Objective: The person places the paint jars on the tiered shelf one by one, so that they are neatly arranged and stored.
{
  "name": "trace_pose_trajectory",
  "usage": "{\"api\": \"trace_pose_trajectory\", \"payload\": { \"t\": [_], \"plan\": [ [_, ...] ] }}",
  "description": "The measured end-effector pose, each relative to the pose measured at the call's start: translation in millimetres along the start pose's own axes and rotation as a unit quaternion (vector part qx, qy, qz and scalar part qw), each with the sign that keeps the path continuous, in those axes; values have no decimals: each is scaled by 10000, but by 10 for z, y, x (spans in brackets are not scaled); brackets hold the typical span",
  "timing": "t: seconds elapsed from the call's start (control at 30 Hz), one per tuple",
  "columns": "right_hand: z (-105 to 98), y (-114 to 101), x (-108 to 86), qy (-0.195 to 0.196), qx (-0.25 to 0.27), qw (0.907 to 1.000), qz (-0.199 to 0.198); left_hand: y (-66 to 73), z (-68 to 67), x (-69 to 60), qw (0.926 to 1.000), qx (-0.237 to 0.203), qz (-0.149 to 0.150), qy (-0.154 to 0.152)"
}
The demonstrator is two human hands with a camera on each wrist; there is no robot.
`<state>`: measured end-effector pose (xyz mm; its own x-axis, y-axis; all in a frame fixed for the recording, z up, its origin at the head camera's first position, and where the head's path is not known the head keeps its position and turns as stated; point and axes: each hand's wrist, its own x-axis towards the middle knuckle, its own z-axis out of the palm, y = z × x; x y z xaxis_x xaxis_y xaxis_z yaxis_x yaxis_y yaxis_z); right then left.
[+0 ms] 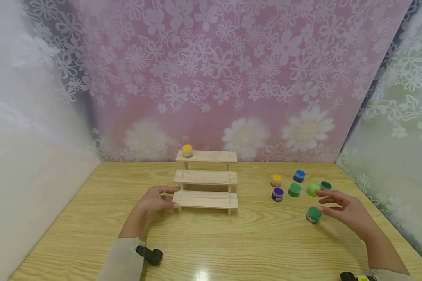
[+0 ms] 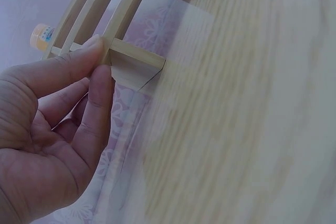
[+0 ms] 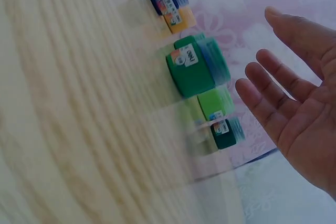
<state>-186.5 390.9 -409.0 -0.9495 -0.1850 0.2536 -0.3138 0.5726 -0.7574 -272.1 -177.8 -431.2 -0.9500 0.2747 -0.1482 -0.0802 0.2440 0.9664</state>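
Note:
My left hand (image 1: 155, 200) pinches the left end of the lowest step of a three-step wooden stand (image 1: 205, 176). In the left wrist view, its thumb and forefinger hold the step's corner. A yellow paint jar (image 1: 187, 151) sits at the left of the stand's top step. On the right, my right hand (image 1: 351, 215) hovers by a green paint jar (image 1: 313, 215), fingers spread. In the right wrist view, a gap shows between the right hand's fingers (image 3: 262, 109) and that green jar (image 3: 191, 69), and the hand holds nothing.
Behind the green jar stand several more jars: yellow (image 1: 276, 180), purple (image 1: 277, 194), blue (image 1: 299, 176), mid-green (image 1: 294, 190), light green (image 1: 313, 189) and dark green (image 1: 325, 185). A pink flowered curtain (image 1: 204, 78) hangs along the back edge of the wood-grain table (image 1: 232, 242).

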Motion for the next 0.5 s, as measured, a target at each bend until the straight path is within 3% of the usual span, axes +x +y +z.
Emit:
{"api": "trace_pose_trajectory", "payload": {
  "t": [0.5],
  "plan": [
    [-54,263,-15,-780,499,9931,715,6,-10,6,10000,64,32,-22]
  ]
}}
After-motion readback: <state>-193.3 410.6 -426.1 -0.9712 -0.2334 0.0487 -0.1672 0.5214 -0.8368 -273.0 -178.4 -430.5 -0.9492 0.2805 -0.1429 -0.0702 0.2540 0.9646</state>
